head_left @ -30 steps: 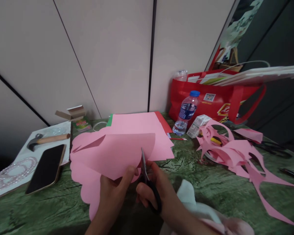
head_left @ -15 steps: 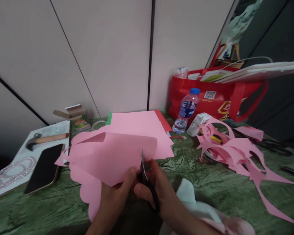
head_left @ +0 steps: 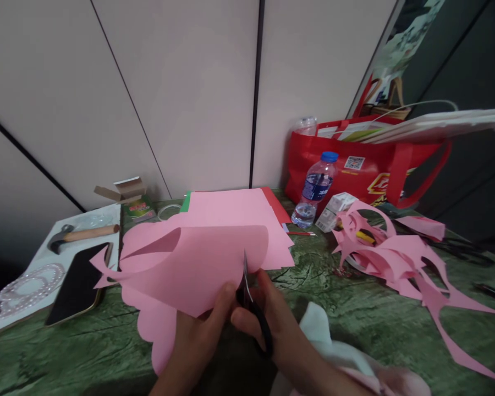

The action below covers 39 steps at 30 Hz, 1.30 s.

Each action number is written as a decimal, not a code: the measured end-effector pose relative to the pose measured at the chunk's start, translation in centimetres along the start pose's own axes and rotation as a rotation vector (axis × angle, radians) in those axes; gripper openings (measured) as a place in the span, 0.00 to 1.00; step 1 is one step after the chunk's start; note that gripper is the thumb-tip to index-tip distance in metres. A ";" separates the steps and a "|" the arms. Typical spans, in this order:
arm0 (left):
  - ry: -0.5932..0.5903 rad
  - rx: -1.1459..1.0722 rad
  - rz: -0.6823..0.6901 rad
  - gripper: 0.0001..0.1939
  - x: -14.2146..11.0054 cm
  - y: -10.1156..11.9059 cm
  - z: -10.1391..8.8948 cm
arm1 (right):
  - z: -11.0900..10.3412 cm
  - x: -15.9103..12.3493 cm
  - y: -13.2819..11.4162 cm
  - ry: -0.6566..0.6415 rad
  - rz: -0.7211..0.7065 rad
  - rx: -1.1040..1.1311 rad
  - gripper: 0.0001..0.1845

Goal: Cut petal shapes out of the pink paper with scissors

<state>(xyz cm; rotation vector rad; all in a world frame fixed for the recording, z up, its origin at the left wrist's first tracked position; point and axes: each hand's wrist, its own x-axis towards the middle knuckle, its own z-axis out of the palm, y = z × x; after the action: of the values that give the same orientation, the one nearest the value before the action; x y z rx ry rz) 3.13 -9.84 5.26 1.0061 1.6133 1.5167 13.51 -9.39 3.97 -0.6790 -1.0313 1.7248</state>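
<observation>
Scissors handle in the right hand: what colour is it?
The scissors handle is black, showing best in the head view.

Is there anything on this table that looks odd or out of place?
Possibly the hammer at left, beyond the phone: an odd neighbour for pink paper and scissors. Pink scraps also sprawl untidily at right.

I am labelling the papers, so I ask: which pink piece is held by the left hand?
The curled sheet, gripped by the left hand, with scissors against it; flat pink sheets lie behind it, loose scraps to its right.
</observation>
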 end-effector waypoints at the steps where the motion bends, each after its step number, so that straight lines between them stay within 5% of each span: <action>1: -0.001 0.002 0.005 0.12 0.0 0.1 0.0 | 0.0 0.0 -0.1 -0.007 -0.001 -0.003 0.33; 39: 0.001 -0.039 0.013 0.11 -0.1 0.6 0.2 | -0.1 0.2 -0.6 -0.044 0.010 -0.016 0.32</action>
<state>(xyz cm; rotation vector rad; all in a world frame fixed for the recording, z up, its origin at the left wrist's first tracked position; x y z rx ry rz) 3.38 -9.89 5.84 0.9959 1.5748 1.5517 13.81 -9.11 4.49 -0.6603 -1.0741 1.7487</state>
